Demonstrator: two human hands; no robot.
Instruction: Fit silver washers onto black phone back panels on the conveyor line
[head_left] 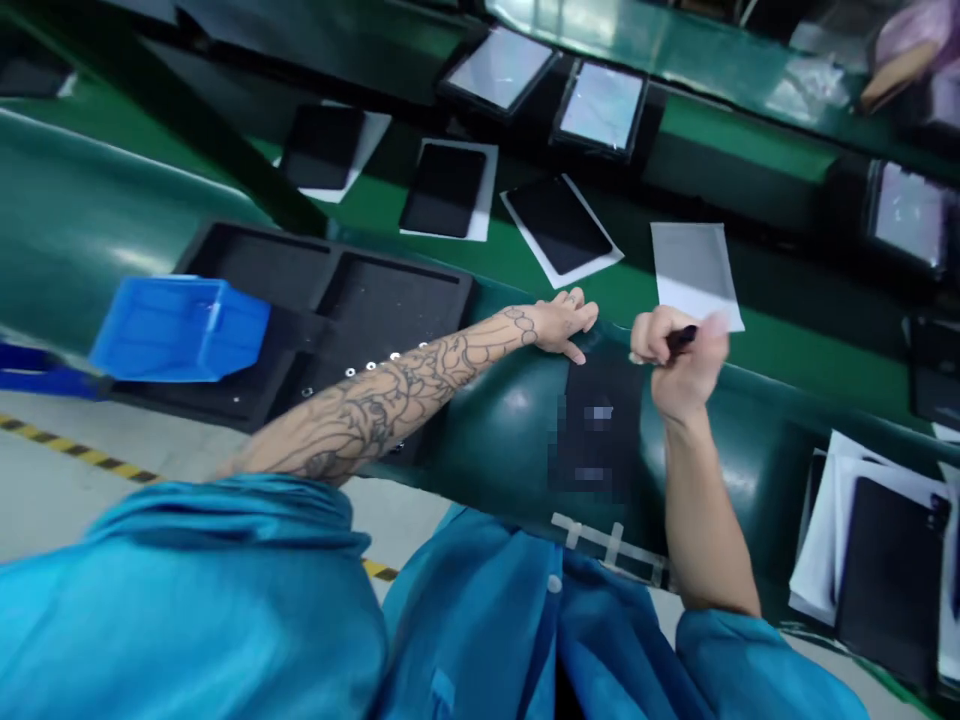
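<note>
The left hand (561, 325) is open, its fingers loosely spread and its thumb held apart, near the far left corner of a flat black rectangular panel (607, 440) that lies on the glossy dark green worktop (510, 420). The right hand (686, 365), near the panel's far right corner, is closed around a short black rod-shaped object (681, 338), too blurred for me to say exactly what it is. To the left, a black compartmented tray (382, 285) carries an open blue plastic bin (165, 345), and small white rings (370, 366) lie beside the left forearm (390, 410). Past the hands, three thin black tablet-shaped slabs (444, 188) rest on white sheets along a bright green strip (634, 285), with a plain white sheet (691, 262) just beyond the right hand. At the right, another black slab (892, 580) lies on a stack of white papers (814, 560)
</note>
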